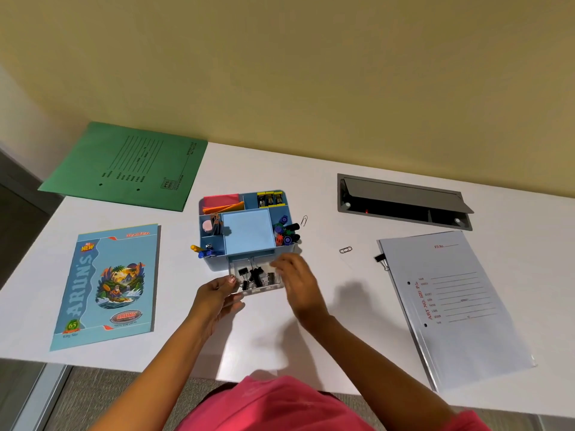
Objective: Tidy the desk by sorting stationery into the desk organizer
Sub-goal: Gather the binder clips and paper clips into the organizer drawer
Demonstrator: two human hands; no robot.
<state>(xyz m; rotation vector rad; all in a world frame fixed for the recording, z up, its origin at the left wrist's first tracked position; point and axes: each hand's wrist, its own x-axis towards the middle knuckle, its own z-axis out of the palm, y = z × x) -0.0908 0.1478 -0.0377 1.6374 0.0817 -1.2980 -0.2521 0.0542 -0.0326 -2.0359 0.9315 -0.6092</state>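
I have the left hand pinching the front-left corner of the clear drawer, which stands well out of the desk organizer with black binder clips inside. The right hand hovers blurred over its right side, fingers loosely bent, and I cannot tell if it holds anything. One more tug, I judge, could free the drawer and spill clips off the near edge of the desk. Bare desk runs right to the loose paper clips and white file; farther back, the open cable hatch could swallow strays.
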